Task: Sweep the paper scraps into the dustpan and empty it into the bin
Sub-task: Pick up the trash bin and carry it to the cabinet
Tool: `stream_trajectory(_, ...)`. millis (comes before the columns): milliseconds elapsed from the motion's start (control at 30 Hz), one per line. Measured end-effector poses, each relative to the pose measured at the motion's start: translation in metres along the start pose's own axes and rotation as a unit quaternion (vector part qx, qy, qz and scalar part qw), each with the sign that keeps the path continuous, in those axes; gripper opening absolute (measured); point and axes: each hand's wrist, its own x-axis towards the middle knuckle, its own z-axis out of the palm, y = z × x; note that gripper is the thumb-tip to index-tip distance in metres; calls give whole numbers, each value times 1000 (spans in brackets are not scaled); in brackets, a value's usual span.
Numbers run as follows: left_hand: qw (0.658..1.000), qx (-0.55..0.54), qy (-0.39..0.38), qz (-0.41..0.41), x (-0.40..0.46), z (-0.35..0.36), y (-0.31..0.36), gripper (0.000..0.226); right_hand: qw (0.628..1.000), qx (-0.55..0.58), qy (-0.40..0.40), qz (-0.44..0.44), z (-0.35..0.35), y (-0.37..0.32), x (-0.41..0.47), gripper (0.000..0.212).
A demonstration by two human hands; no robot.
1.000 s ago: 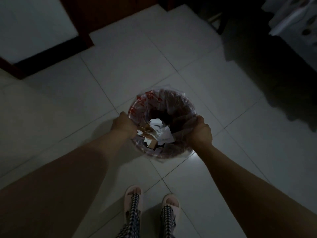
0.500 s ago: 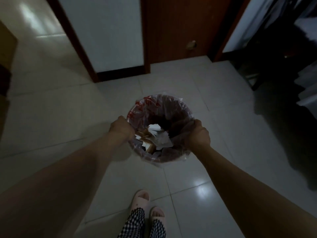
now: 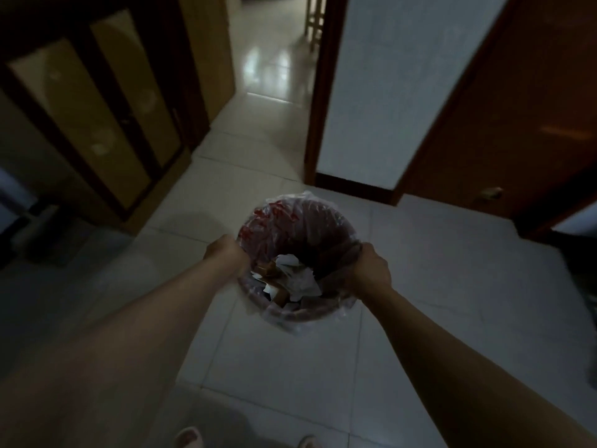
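Note:
A round bin [image 3: 300, 221] lined with a clear plastic bag with red print is held in front of me above the tiled floor. White and brown paper scraps [image 3: 290, 279] lie inside it. My left hand [image 3: 227, 257] grips the bin's left rim, fingers curled over the edge. My right hand [image 3: 370, 273] grips the right rim the same way. No dustpan or broom is in view.
A dark wooden cabinet [image 3: 97, 124] stands at the left. A doorway [image 3: 274, 76] opens onto a lit tiled hallway straight ahead. A white wall section [image 3: 387, 92] and a brown door [image 3: 517, 124] are at the right. My slippered feet [image 3: 190, 438] show at the bottom.
Both hands have kept their grip on the bin. My view has swung up and to the left, bringing the cabinet and the hallway doorway into sight.

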Motion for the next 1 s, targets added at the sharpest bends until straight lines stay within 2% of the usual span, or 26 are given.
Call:
stream_trajectory(200,997,-60,26,-41,36,-81,-104,35,997,-43,-30,-52,65,-118,-22,89)
stream_trajectory(333,981,-188,3,-39,68,-139,-181,37,996,-39,-32,-75,120,-193,-33,91)
stream_trajectory(433,980,-190,10,-54,83,-179,-235,38,993,-48,-37,-104,164,-250,-40,77)
stream_trajectory(567,978,-161,35,-124,107,-228,-303,44,984,-77,-42,-155,220,-327,-46,52)
stream_trajectory(800,959,-187,86,-197,165,-289,-393,34,966,-109,-106,-209,308,-444,-27,54)
stream_trajectory(1000,933,-224,103,-262,234,-329,-446,48,939,-170,-118,-274,382,-539,8,46)
